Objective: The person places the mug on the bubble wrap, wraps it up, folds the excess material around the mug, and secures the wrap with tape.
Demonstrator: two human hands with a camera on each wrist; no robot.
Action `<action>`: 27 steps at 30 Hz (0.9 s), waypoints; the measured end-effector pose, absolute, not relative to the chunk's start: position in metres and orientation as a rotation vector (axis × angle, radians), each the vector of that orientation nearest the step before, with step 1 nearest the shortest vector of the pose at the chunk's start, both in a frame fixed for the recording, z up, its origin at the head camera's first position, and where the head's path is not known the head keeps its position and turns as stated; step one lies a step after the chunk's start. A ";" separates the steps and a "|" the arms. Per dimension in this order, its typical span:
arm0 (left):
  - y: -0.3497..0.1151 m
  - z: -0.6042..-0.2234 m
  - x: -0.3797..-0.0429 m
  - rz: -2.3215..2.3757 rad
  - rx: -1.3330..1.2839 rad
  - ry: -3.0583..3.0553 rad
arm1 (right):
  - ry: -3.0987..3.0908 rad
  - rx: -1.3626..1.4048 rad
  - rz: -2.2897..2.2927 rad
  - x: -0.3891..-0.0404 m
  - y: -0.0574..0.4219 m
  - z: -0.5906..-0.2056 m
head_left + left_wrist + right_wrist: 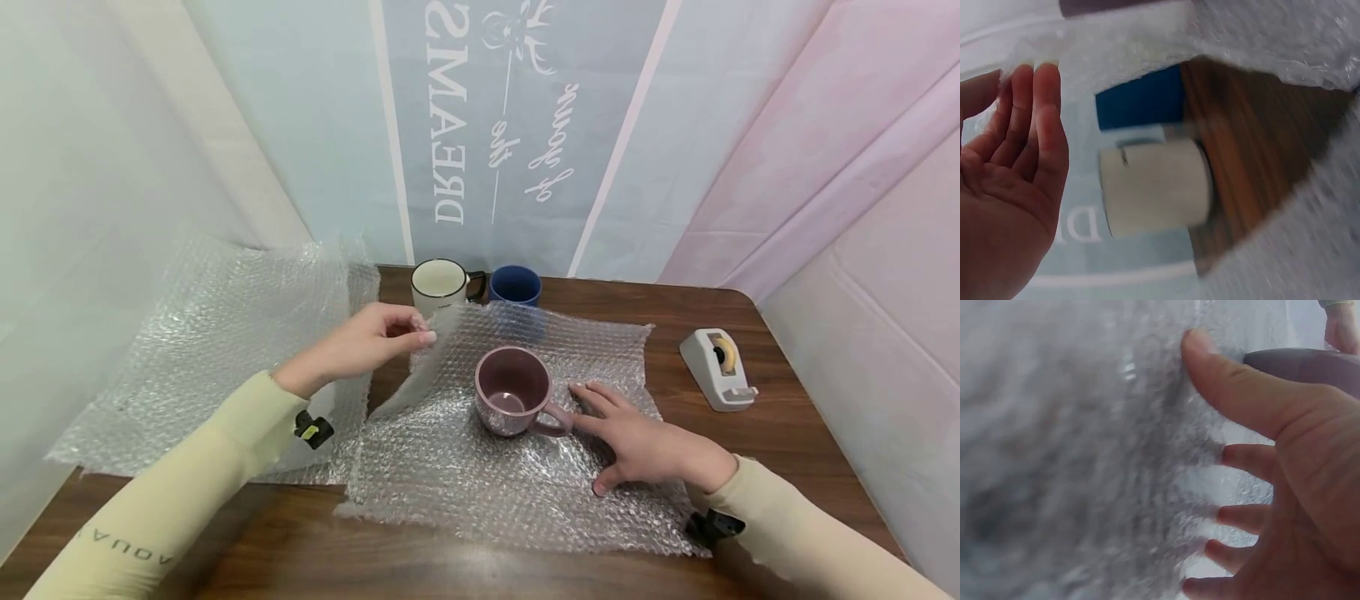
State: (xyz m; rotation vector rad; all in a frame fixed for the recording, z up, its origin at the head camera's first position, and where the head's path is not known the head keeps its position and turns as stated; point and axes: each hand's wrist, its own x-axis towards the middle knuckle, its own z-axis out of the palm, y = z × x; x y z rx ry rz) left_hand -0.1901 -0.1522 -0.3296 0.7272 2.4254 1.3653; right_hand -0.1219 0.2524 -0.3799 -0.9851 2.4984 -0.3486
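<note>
A mauve mug (pixel 513 392) stands upright on a sheet of bubble wrap (pixel 465 475), its handle pointing right. My left hand (pixel 367 342) pinches the sheet's upper left edge between thumb and fingers and holds it raised off the table. In the left wrist view, the thumb meets the fingertips (pixel 1047 81) at the clear film. My right hand (pixel 637 442) lies with spread fingers on the bubble wrap, just right of the mug's handle. The right wrist view shows that hand's thumb (pixel 1235 381) and fingertips against the wrap.
Behind the sheet stand a white mug (pixel 439 279) with a black rim and a blue mug (pixel 516 283), partly covered by the raised edge. More bubble wrap (pixel 232 350) lies at the left. A white tape dispenser (pixel 716 371) sits at the right on the wooden table (pixel 795 450).
</note>
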 end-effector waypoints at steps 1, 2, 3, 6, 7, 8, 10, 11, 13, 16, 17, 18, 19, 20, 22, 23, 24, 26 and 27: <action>-0.149 -0.327 -0.189 1.390 0.738 2.388 | 2.497 -0.985 -0.334 -0.122 0.251 -0.379; -0.146 -0.325 -0.188 1.417 0.748 2.349 | 2.493 -0.986 -0.315 -0.123 0.250 -0.378; -0.142 -0.323 -0.187 1.432 0.759 2.323 | 2.492 -0.984 -0.296 -0.124 0.249 -0.377; -0.132 -0.318 -0.185 1.480 0.780 2.255 | 2.481 -0.966 -0.260 -0.125 0.247 -0.376; -0.128 -0.317 -0.185 1.497 0.786 2.237 | 2.476 -0.957 -0.255 -0.125 0.246 -0.375; -0.124 -0.316 -0.184 1.513 0.792 2.218 | 2.473 -0.952 -0.246 -0.124 0.246 -0.374; -0.117 -0.316 -0.184 1.536 0.811 2.191 | 2.471 -0.951 -0.235 -0.124 0.244 -0.373; -0.113 -0.316 -0.183 1.545 0.829 2.180 | 2.473 -0.954 -0.226 -0.123 0.244 -0.373; -0.106 -0.317 -0.182 1.552 0.877 2.166 | 2.477 -0.967 -0.212 -0.123 0.243 -0.372; -0.097 -0.319 -0.182 1.561 0.951 2.150 | 2.477 -0.977 -0.206 -0.123 0.241 -0.372; -0.094 -0.319 -0.181 1.559 0.975 2.148 | 2.476 -0.974 -0.209 -0.123 0.241 -0.371; -0.091 -0.320 -0.181 1.552 0.997 2.152 | 2.473 -0.971 -0.215 -0.123 0.241 -0.371; -0.088 -0.321 -0.181 1.543 1.015 2.159 | 2.471 -0.961 -0.221 -0.123 0.241 -0.371; -0.086 -0.323 -0.180 1.531 1.030 2.166 | 2.469 -0.956 -0.233 -0.123 0.241 -0.371; -0.083 -0.325 -0.179 1.463 1.083 2.222 | 2.464 -0.947 -0.254 -0.123 0.242 -0.370; -0.082 -0.326 -0.178 1.418 1.117 2.256 | 2.463 -0.943 -0.263 -0.123 0.242 -0.370; -0.082 -0.327 -0.177 1.367 1.156 2.290 | 2.462 -0.943 -0.272 -0.123 0.242 -0.370; -0.080 -0.328 -0.175 1.253 1.240 2.355 | 2.460 -0.940 -0.286 -0.123 0.243 -0.371; -0.080 -0.328 -0.174 1.192 1.284 2.385 | 2.460 -0.939 -0.289 -0.122 0.243 -0.371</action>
